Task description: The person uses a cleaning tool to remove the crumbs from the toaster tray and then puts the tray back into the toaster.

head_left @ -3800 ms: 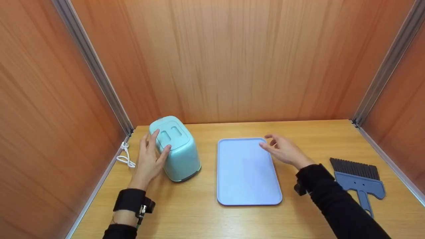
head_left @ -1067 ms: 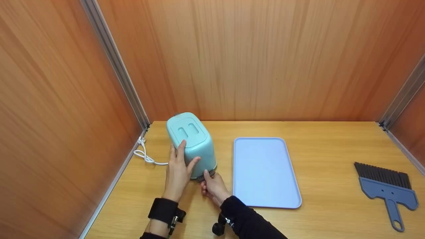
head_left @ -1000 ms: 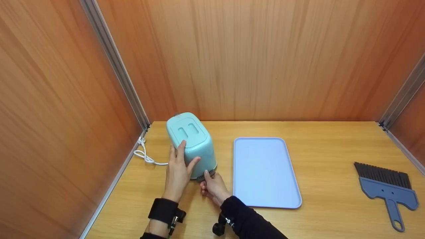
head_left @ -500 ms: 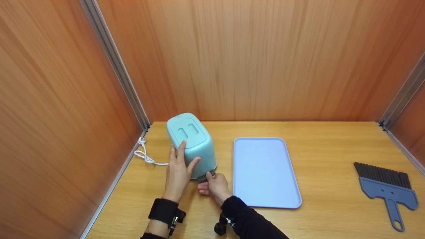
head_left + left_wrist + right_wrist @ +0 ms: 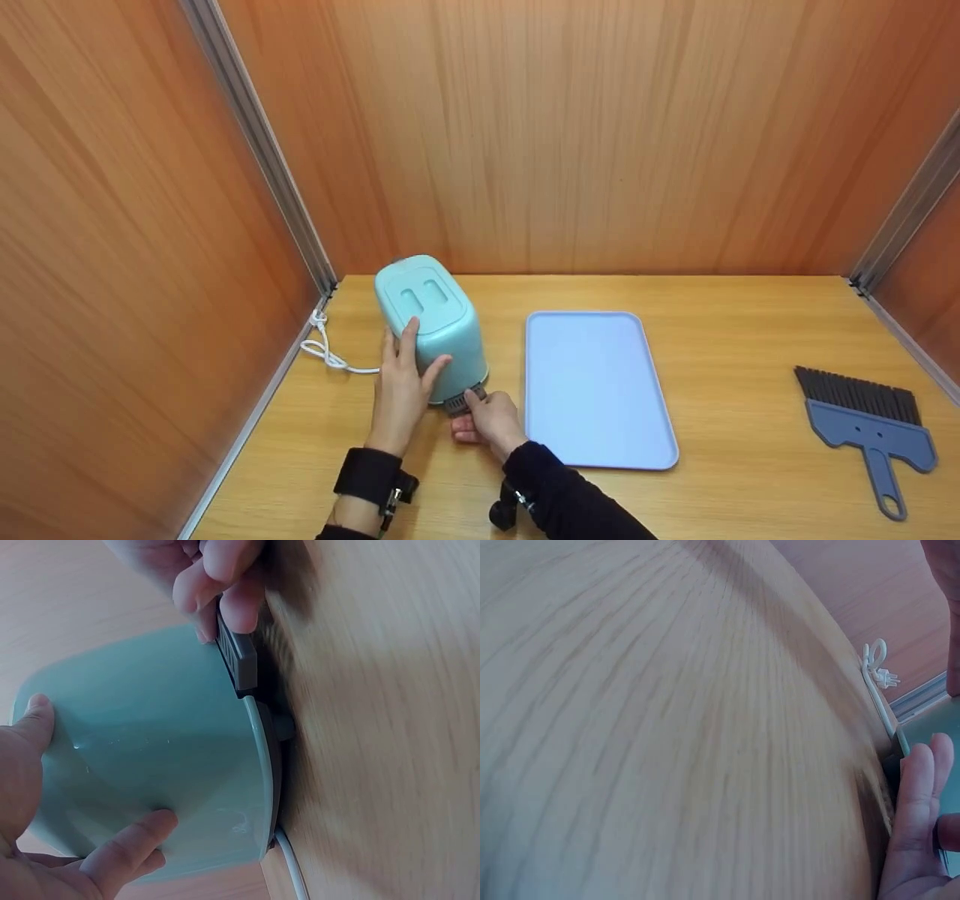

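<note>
A teal toaster [image 5: 454, 352] with two recesses in its top stands at the left of the table. My left hand [image 5: 401, 397] rests on its near left corner with fairly straight fingers, the thumb on the near face and a fingertip at the top edge. At the base, my right hand [image 5: 491, 420] pinches the dark grey slotted end of the crumb tray [image 5: 456, 405], thumb above and fingers below. In the left wrist view that tray end [image 5: 240, 660] sticks out from the toaster's lower edge. The rest of the tray is hidden inside.
A light blue serving tray [image 5: 600, 390] lies right of the toaster. Farther right is a blue brush [image 5: 870, 431] with dark bristles. The white cord and plug [image 5: 322, 345] lie at the left, near the side panel. Wooden panels [image 5: 570, 135] enclose the table.
The right hand came over from beside the serving tray to the toaster's base. In the last second it drew the crumb tray slightly outward. The left hand came down onto the toaster.
</note>
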A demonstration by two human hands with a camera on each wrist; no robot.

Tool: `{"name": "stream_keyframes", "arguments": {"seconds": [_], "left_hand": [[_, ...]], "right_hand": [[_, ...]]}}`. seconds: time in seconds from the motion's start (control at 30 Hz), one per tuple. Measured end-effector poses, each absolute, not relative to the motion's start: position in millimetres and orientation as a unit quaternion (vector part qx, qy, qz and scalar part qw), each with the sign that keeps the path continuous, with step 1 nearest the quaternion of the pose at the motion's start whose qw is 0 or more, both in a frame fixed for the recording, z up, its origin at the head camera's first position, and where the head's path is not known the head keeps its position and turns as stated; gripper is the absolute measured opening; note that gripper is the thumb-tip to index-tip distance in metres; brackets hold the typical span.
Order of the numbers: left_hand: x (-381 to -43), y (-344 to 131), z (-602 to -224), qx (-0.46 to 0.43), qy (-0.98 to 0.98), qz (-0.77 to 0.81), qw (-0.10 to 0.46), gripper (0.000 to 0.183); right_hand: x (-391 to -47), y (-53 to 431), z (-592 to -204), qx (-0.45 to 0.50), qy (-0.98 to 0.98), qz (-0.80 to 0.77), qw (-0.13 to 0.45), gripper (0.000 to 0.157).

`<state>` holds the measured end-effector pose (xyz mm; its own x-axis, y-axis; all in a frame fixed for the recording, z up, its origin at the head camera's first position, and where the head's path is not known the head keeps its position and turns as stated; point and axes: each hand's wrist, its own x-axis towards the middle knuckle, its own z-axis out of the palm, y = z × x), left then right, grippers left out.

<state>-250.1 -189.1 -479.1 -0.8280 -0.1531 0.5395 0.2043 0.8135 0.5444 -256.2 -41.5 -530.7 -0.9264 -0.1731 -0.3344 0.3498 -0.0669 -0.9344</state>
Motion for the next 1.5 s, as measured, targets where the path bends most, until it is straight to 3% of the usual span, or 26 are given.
{"name": "stream_keyframes", "arguments": {"seconds": [0.47, 0.8, 1.5], "left_hand": [[-252.6, -187.8, -476.8, 0.011, -0.915, -0.308, 0.26, 0.079], [-257.6, -185.4, -478.9, 0.015, -0.915, -0.31, 0.259, 0.079], [-261.9, -190.1, -479.3, 0.012, -0.914, -0.317, 0.253, 0.081]], "right_hand": [[-258.1, -35.3, -529.6, 0.073, 0.648, -0.737, 0.181, 0.033], [-260.3, -33.6, -532.1, 0.068, 0.656, -0.734, 0.163, 0.024], [-263.6, -26.4, -536.1, 0.042, 0.611, -0.759, 0.221, 0.019]]}}
